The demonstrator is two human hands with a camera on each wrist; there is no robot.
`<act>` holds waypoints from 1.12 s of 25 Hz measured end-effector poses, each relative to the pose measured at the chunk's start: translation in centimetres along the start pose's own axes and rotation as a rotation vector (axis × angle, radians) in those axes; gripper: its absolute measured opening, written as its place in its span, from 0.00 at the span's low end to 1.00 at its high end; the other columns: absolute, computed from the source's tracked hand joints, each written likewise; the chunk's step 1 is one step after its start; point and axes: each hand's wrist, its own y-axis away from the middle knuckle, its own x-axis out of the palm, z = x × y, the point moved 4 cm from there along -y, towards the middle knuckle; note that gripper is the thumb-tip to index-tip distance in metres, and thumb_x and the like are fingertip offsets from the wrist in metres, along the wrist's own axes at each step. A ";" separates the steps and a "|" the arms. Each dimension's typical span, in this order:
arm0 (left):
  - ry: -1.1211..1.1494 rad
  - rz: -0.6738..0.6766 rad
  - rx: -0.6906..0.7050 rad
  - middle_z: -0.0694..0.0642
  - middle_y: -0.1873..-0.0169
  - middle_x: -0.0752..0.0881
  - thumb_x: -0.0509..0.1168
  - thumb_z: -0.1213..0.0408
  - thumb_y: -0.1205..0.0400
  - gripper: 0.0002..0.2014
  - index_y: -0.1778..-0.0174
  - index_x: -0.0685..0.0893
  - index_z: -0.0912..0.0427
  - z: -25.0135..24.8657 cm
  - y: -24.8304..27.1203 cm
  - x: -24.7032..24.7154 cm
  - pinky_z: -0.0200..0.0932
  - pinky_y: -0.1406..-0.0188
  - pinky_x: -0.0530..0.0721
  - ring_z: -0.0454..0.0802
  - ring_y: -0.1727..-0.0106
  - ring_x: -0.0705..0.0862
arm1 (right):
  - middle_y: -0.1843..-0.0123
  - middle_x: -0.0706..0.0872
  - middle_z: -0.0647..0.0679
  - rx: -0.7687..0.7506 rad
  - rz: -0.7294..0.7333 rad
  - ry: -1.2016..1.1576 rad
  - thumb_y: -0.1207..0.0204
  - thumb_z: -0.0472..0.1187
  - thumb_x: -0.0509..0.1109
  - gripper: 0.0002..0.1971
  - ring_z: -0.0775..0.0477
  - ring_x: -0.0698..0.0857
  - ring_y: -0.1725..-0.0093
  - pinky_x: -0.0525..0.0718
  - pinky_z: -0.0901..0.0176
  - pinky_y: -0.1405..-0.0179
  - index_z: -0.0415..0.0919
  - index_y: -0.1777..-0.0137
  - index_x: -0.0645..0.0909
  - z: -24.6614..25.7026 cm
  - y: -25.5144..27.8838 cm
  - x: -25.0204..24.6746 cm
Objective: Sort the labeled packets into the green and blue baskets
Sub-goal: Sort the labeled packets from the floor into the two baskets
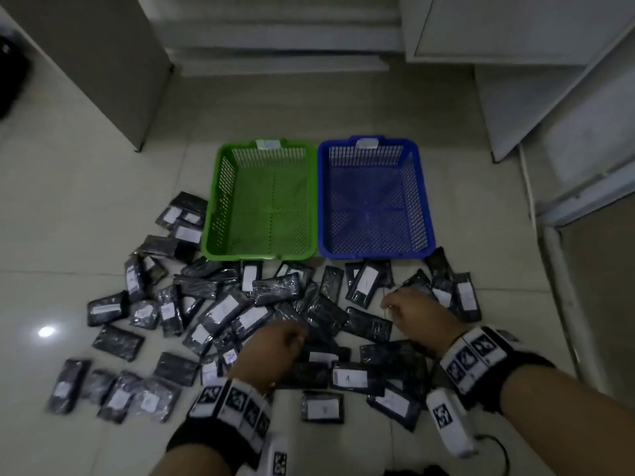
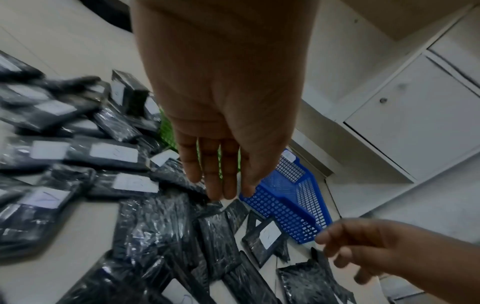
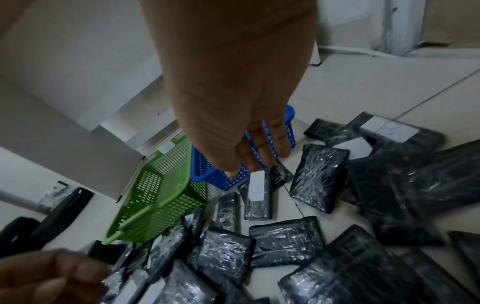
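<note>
Several dark plastic-wrapped packets point(image 1: 223, 309) with white labels lie scattered over the tiled floor. Behind them stand a green basket point(image 1: 257, 254) and a blue basket point(image 1: 374, 254) side by side, both holding nothing. My left hand point(image 2: 221, 191) hangs over the middle of the pile with straight fingers and nothing in it. My right hand point(image 3: 249, 166) reaches down with fingers extended, its tips just above the near end of a labeled packet point(image 3: 257, 191) in front of the blue basket point(image 3: 221, 181). That packet point(image 1: 366, 285) lies label up.
White cabinets point(image 1: 549, 80) stand behind and to the right of the baskets, and a tall panel point(image 1: 103, 63) stands at the back left. A dark bag point(image 1: 10, 77) sits at the far left. Bare tile point(image 1: 68, 218) shows left of the pile.
</note>
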 end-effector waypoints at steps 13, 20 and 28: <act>-0.480 0.014 0.485 0.55 0.41 0.76 0.77 0.59 0.34 0.27 0.40 0.79 0.57 2.5 -17.2 8.3 0.42 0.43 0.75 0.54 0.39 0.75 | 0.53 0.84 0.50 -0.443 -0.286 0.694 0.49 0.44 0.84 0.25 0.47 0.77 0.50 0.79 0.58 0.60 0.46 0.49 0.84 -1.9 -13.3 6.6; 0.210 0.006 0.558 0.43 0.61 0.88 0.80 0.71 0.38 0.15 0.67 0.83 0.49 1.6 -15.3 1.7 0.40 0.54 0.84 0.40 0.57 0.86 | 0.53 0.80 0.53 -0.311 -0.436 0.289 0.36 0.63 0.65 0.28 0.47 0.82 0.56 0.71 0.54 0.52 0.47 0.41 0.75 1.6 -11.1 1.2; 0.009 -0.801 0.591 0.55 0.51 0.77 0.75 0.74 0.30 0.16 0.57 0.76 0.56 5.1 -11.4 -11.2 0.25 0.50 0.75 0.42 0.52 0.76 | 0.30 0.77 0.44 -0.279 -0.307 -0.346 0.19 0.40 0.64 0.30 0.45 0.80 0.38 0.78 0.59 0.47 0.47 0.18 0.60 10.7 -20.6 -4.8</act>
